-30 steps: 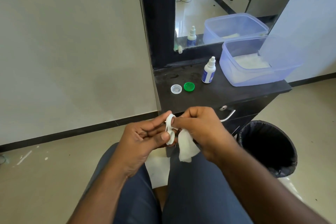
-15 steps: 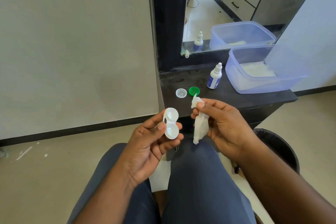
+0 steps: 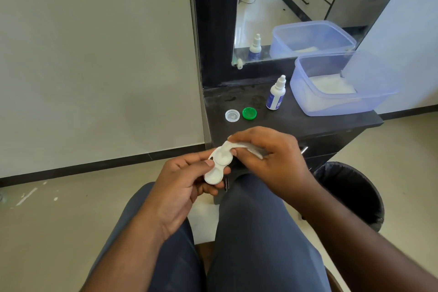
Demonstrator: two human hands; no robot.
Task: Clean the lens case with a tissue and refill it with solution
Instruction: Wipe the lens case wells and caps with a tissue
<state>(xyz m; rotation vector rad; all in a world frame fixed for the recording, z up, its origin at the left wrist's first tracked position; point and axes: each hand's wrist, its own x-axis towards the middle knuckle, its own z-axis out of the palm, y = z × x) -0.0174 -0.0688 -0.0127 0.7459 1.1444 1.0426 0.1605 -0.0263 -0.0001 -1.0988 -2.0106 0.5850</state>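
Fingers (image 3: 233,140) of right hand (image 3: 270,156) pinching tissue (image 3: 228,146), now pressing into lens case (image 3: 216,167) that left hand (image 3: 182,180) is gripping, no longer apart.

Over the seated person's lap, the left hand (image 3: 189,180) holds the white two-well plastic lens case (image 3: 218,166), and the right hand (image 3: 267,156), just to its right, presses a crumpled white tissue (image 3: 233,147) into the far well. Beyond the hands sits the black dresser top (image 3: 308,121): clear round cap (image 3: 232,115) at the left, green round cap (image 3: 249,113) just beside it, then the small white dropper bottle (image 3: 275,93), then the translucent blue plastic tub (image 3: 336,87) at the right, backed by the mirror (image 3: 284,7). The black round bin (image 3: 350,192) stands on the floor, right of the knees.
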